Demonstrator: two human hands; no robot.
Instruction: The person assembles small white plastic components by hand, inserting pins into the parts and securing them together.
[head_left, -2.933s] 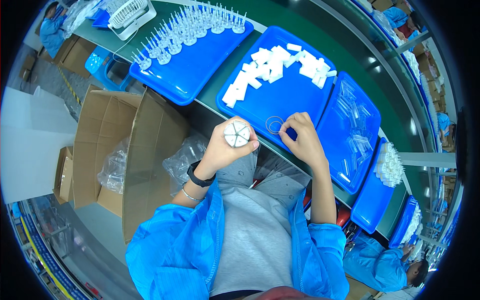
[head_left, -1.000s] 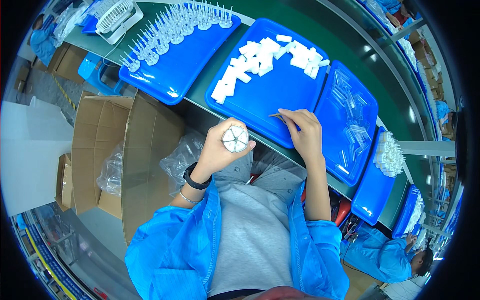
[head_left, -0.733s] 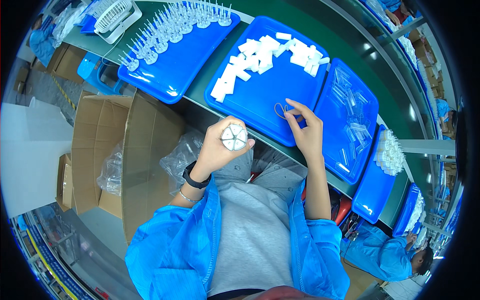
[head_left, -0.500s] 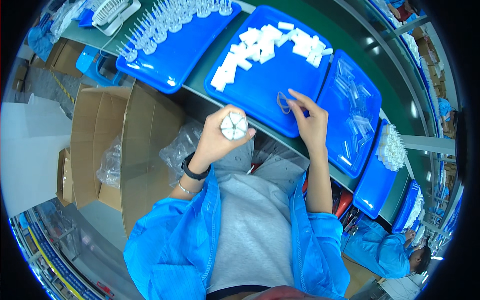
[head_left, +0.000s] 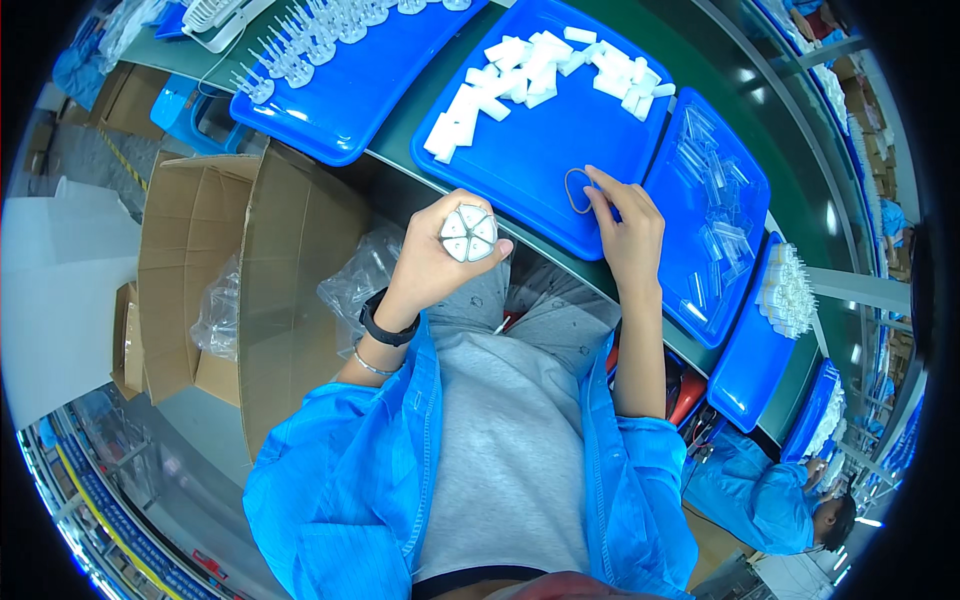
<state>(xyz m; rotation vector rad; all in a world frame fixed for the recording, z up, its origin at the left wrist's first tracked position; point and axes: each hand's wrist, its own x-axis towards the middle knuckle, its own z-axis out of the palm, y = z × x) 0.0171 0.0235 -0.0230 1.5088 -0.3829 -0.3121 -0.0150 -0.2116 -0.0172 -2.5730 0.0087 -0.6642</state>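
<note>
My left hand (head_left: pixel 428 252) is closed round a bundle of white wedge-shaped pieces (head_left: pixel 468 233), whose ends form a round, segmented face turned up. Between the thumb and fingertips of my right hand (head_left: pixel 628 222) is a thin brownish rubber band (head_left: pixel 575 192), hanging as a loose loop. The band is apart from the bundle, over the near edge of a blue tray (head_left: pixel 540 165). White blocks (head_left: pixel 525 68) lie scattered across the far part of that tray.
Clear plastic pieces (head_left: pixel 715 190) fill a blue tray at right. Beyond it, another tray holds clustered translucent parts (head_left: pixel 785 295). Spiked clear parts (head_left: pixel 315 40) stand on the left tray (head_left: pixel 335 125). An open cardboard box (head_left: pixel 290 290) sits at my left. A co-worker (head_left: pixel 765 490) is at lower right.
My right hand has shifted slightly up and right with the rubber band, which now shows as a wider loop. My left hand keeps the bundle, its face tilted a little more into view.
</note>
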